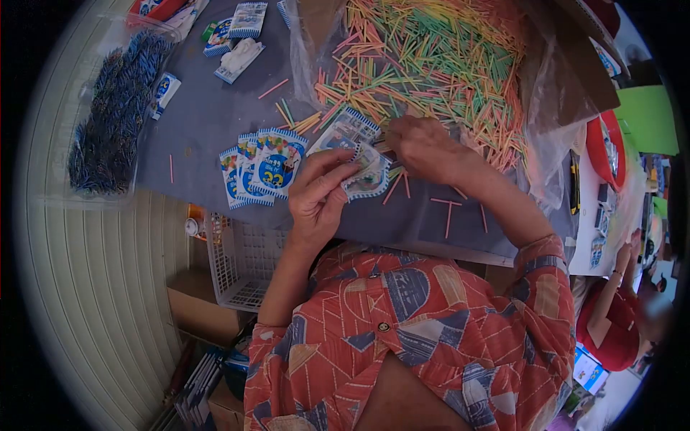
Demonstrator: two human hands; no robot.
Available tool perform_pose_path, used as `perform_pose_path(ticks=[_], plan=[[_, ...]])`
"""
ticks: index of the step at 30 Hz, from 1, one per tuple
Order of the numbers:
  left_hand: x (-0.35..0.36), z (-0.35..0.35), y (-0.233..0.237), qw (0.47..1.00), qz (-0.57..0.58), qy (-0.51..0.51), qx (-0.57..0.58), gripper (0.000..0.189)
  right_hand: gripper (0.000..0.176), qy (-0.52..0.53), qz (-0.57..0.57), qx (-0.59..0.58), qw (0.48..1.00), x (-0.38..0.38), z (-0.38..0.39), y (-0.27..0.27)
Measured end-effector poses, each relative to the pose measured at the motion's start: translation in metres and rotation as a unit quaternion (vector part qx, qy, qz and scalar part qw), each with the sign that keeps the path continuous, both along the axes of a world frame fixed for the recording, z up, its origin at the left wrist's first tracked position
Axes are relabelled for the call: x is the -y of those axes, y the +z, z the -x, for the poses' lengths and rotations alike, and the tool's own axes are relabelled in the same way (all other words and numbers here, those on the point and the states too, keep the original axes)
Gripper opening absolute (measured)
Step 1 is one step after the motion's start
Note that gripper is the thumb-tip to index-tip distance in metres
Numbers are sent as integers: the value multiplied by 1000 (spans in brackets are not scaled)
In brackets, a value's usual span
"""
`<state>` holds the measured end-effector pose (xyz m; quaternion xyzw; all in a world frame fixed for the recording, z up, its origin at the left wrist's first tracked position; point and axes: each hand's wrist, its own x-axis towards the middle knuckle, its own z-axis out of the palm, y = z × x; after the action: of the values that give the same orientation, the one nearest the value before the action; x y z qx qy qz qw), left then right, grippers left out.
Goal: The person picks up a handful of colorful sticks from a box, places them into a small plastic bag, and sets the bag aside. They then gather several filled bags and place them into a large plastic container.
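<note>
My left hand (320, 192) is closed on a small clear and blue packet (369, 172), pinched between thumb and fingers. Just right of it, my right hand (422, 147) has its fingers bent together at the near edge of the pile of coloured sticks (438, 79); what they hold, if anything, is hidden. Behind the held packet lies another packet (350, 128). Several blue and white printed packets (279, 164) overlap in a fan to the left of my left hand. Loose pink sticks (447, 215) lie nearer my body.
At the left stands a clear tray (138, 169) of dark blue twisted pieces. More packets (241, 59) lie at the back left. A white basket (248, 262) is below the table edge. Red bowl (607, 154) and another person (611, 316) are at right.
</note>
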<state>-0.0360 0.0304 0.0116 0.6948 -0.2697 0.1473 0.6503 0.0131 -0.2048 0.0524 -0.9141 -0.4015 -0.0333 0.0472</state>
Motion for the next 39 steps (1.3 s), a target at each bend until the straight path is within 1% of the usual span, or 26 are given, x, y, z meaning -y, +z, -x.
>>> perform_pose_path(ticks=[3,5,6,8,9,10,11,12,14,15,17,18,20,22,25,27,28,29,30,31,32,34,35,37,38,39], plan=[[-6,7,1,1000,-14,10,3,23,6,30,17,-13,999,-8,-4,-2],[-11,8,2,1000,-27,9,1,23,8,4,75,-35,997,-8,-3,12],[-12,8,1,999,-27,12,14,23,8,6,76,-35,996,-2,-5,12],[-13,8,0,999,-23,19,25,23,8,-65,5,0,998,15,-12,12],[-14,8,2,999,-29,26,25,23,8,-61,7,-1,998,17,-10,17],[-14,8,2,999,-35,33,25,24,9,-106,-135,-36,985,17,-6,28],[-14,8,1,999,-34,33,25,24,10,-150,-273,-69,948,18,-2,37],[-12,7,-1,999,-32,37,19,24,10,-150,-272,-67,948,20,2,44],[-6,4,-3,999,-27,38,17,24,15,-185,-394,-138,889,23,11,56],[-3,4,-3,998,-36,45,8,24,15,-185,-394,-136,890,20,17,59],[3,4,1,998,-46,51,-1,25,18,-76,-568,-217,791,3,28,63],[6,3,8,998,-48,45,-1,24,18,-78,-568,-215,790,-5,29,64],[13,2,10,998,-50,35,2,24,17,13,-458,-153,876,-20,28,68],[17,1,2,999,29,16,5,25,15,26,-448,-157,880,-27,25,57],[14,9,-1,999,22,30,-39,26,13,36,-438,-161,884,-34,18,51],[13,9,-2,998,30,30,-39,26,17,40,-424,-135,895,-36,14,51],[10,9,-2,998,36,26,-38,26,17,53,-427,-141,892,-40,16,50],[8,10,0,998,29,44,-38,26,23,20,-485,-209,849,-46,22,48],[7,10,3,997,44,31,-51,26,29,-13,-536,-278,797,-51,27,47],[6,10,5,996,62,16,-64,26,34,-28,-576,-299,760,-57,30,44],[5,9,6,996,72,15,-55,25,34,-17,-573,-307,759,-60,29,41],[3,10,1,995,88,25,-46,25,28,-22,-579,-243,778,-62,26,36],[3,10,-2,993,106,23,-41,24,28,-18,-578,-243,779,-63,24,35],[-1,12,-2,992,112,26,-51,24,23,53,-541,-237,805,-64,20,31],[-4,13,-2,991,116,28,-64,24,23,55,-540,-235,806,-66,20,28],[-7,14,-1,991,117,27,-63,24,19,49,-572,-250,780,-69,22,26]])
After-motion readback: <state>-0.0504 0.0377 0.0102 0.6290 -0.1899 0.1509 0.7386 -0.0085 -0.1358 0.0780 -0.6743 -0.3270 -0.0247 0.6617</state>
